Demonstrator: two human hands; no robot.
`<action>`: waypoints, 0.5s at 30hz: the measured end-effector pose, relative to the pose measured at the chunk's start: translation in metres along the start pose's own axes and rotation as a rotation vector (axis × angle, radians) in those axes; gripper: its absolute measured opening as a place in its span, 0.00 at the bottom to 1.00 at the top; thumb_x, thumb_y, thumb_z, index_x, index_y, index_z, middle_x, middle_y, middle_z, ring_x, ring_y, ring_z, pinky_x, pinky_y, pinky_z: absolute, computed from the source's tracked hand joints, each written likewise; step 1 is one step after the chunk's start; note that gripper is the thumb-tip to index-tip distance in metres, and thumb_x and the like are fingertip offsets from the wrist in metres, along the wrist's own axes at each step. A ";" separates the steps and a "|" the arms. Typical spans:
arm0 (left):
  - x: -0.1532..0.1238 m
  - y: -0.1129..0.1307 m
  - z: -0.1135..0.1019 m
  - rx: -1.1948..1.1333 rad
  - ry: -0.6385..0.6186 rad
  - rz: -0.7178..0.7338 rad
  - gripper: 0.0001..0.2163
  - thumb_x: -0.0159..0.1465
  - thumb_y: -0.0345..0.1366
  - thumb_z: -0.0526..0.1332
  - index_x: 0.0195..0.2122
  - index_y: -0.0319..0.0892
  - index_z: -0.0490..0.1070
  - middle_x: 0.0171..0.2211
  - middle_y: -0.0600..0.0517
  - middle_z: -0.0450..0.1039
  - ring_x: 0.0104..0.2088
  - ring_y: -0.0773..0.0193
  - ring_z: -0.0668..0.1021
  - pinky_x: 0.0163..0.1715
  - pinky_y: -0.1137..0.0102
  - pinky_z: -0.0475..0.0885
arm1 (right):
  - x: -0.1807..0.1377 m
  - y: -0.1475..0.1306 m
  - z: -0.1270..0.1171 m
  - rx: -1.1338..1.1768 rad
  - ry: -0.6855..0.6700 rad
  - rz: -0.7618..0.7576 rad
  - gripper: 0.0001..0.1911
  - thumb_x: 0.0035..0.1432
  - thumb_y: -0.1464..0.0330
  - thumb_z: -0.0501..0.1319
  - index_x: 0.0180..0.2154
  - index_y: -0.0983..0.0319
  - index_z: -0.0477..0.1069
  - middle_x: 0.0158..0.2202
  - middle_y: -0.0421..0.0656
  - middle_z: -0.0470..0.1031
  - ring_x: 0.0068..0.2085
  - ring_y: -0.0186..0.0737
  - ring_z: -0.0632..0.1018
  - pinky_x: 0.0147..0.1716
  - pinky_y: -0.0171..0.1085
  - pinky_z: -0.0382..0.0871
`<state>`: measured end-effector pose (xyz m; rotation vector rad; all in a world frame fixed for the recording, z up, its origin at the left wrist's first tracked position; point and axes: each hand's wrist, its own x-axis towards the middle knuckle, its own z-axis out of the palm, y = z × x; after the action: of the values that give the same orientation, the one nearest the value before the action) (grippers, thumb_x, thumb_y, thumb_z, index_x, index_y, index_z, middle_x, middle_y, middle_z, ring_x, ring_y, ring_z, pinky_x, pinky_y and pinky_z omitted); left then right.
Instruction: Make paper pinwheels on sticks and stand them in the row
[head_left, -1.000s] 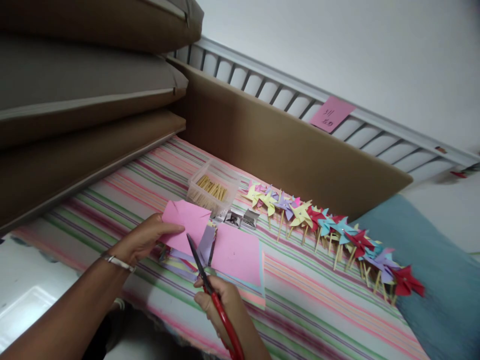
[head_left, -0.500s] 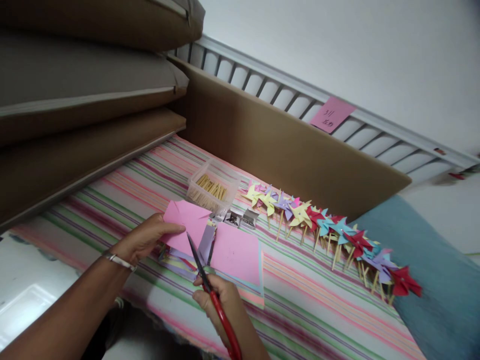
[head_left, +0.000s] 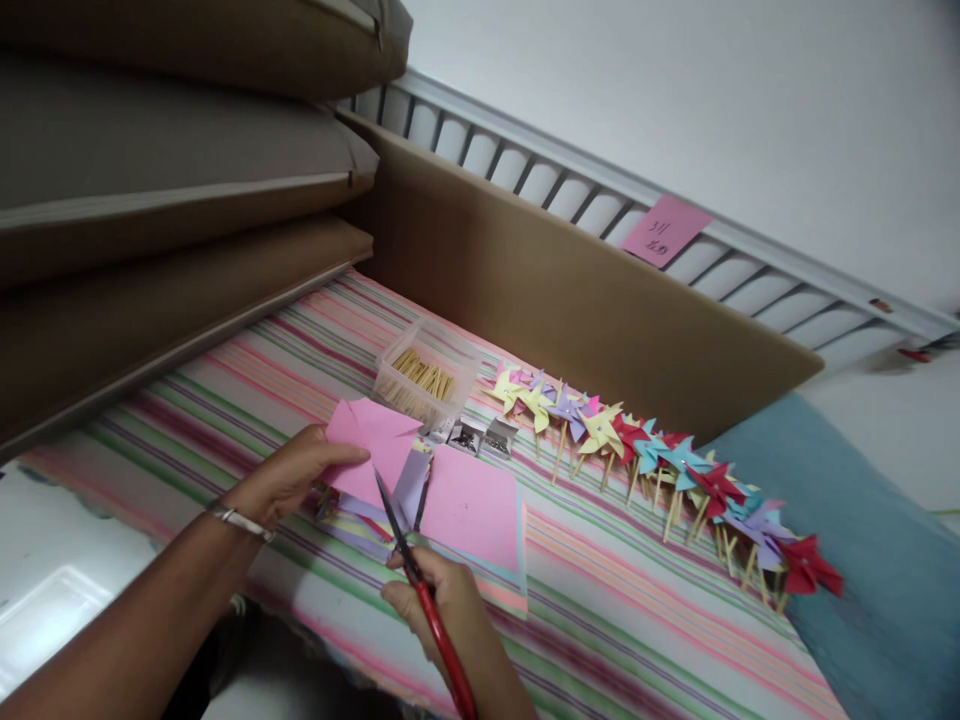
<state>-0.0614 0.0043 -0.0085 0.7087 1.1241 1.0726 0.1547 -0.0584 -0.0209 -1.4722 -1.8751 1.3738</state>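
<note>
My left hand (head_left: pixel 289 480) pinches a pink paper square (head_left: pixel 371 445) with cut corners and holds it just above the striped cloth (head_left: pixel 247 390). My right hand (head_left: pixel 442 610) grips red-handled scissors (head_left: pixel 416 585). Their blades are parted, with the tips at the lower edge of the pink square. Below the blades lie a purple sheet (head_left: pixel 411 490) and a stack of paper squares with a pink sheet (head_left: pixel 472 508) on top.
A clear plastic box of wooden sticks (head_left: pixel 424 380) and small metal clips (head_left: pixel 484 437) sit behind the paper. A row of several coloured paper pinwheels (head_left: pixel 660 465) runs to the right along a cardboard panel (head_left: pixel 570 300). Brown cushions (head_left: pixel 150 200) are stacked at the left.
Hardly anything has moved. My right hand and the scissors have edged slightly forward toward the pink square, and the view has drifted a little.
</note>
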 end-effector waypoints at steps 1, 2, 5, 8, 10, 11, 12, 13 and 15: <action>0.002 0.000 -0.002 -0.004 0.028 0.017 0.09 0.45 0.33 0.69 0.28 0.36 0.78 0.24 0.47 0.79 0.24 0.59 0.78 0.23 0.71 0.70 | -0.001 0.001 -0.001 -0.019 -0.003 -0.025 0.10 0.50 0.65 0.63 0.36 0.61 0.75 0.22 0.36 0.62 0.25 0.33 0.63 0.24 0.31 0.57; 0.003 0.000 -0.004 -0.008 0.062 0.036 0.10 0.44 0.33 0.69 0.29 0.36 0.78 0.24 0.47 0.79 0.24 0.58 0.78 0.22 0.71 0.70 | -0.002 0.003 -0.004 -0.038 -0.015 -0.050 0.09 0.51 0.67 0.62 0.36 0.61 0.75 0.23 0.36 0.63 0.25 0.33 0.63 0.25 0.31 0.57; 0.006 0.004 -0.010 -0.030 0.107 0.087 0.12 0.44 0.32 0.69 0.31 0.35 0.78 0.27 0.46 0.80 0.26 0.57 0.79 0.24 0.70 0.71 | -0.007 0.006 -0.016 -0.066 -0.041 -0.069 0.09 0.50 0.71 0.60 0.36 0.60 0.75 0.22 0.36 0.64 0.24 0.33 0.64 0.25 0.31 0.58; 0.004 0.005 -0.007 -0.024 -0.005 0.048 0.13 0.45 0.32 0.68 0.33 0.35 0.78 0.29 0.45 0.80 0.29 0.56 0.79 0.28 0.70 0.72 | -0.010 0.009 -0.033 0.073 0.112 -0.017 0.14 0.51 0.67 0.60 0.42 0.61 0.72 0.20 0.34 0.63 0.22 0.32 0.65 0.23 0.31 0.60; 0.000 0.002 0.002 -0.005 -0.145 -0.008 0.15 0.45 0.32 0.68 0.36 0.35 0.78 0.31 0.45 0.80 0.31 0.55 0.80 0.30 0.69 0.72 | -0.009 0.011 -0.042 0.219 0.295 -0.047 0.21 0.52 0.62 0.61 0.49 0.61 0.67 0.25 0.37 0.68 0.23 0.34 0.68 0.24 0.33 0.64; -0.002 -0.002 0.008 0.011 -0.218 -0.031 0.16 0.44 0.31 0.68 0.37 0.36 0.78 0.33 0.45 0.80 0.33 0.54 0.79 0.31 0.69 0.71 | -0.008 0.012 -0.046 0.280 0.371 -0.082 0.24 0.53 0.60 0.61 0.50 0.61 0.64 0.29 0.40 0.71 0.24 0.35 0.69 0.24 0.34 0.65; -0.004 -0.007 0.014 0.036 -0.282 -0.051 0.18 0.44 0.30 0.68 0.38 0.37 0.78 0.34 0.45 0.80 0.34 0.54 0.79 0.32 0.69 0.71 | -0.006 0.013 -0.048 0.329 0.421 -0.120 0.25 0.53 0.58 0.61 0.50 0.61 0.63 0.33 0.43 0.72 0.26 0.35 0.70 0.25 0.34 0.66; -0.005 -0.012 0.020 0.074 -0.333 -0.071 0.18 0.44 0.30 0.68 0.39 0.37 0.78 0.35 0.45 0.80 0.34 0.54 0.79 0.32 0.69 0.71 | -0.005 0.014 -0.048 0.370 0.443 -0.154 0.25 0.54 0.57 0.60 0.50 0.61 0.62 0.35 0.45 0.73 0.26 0.35 0.70 0.25 0.34 0.66; -0.006 -0.023 0.031 0.170 -0.405 -0.111 0.15 0.45 0.30 0.67 0.36 0.37 0.79 0.32 0.46 0.80 0.31 0.56 0.79 0.30 0.70 0.69 | -0.001 0.017 -0.047 0.448 0.431 -0.196 0.23 0.53 0.57 0.60 0.48 0.61 0.62 0.35 0.44 0.72 0.27 0.35 0.70 0.24 0.34 0.65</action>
<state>-0.0257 -0.0080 -0.0168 0.9390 0.8969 0.7033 0.2002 -0.0387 -0.0137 -1.2007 -1.3010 1.1699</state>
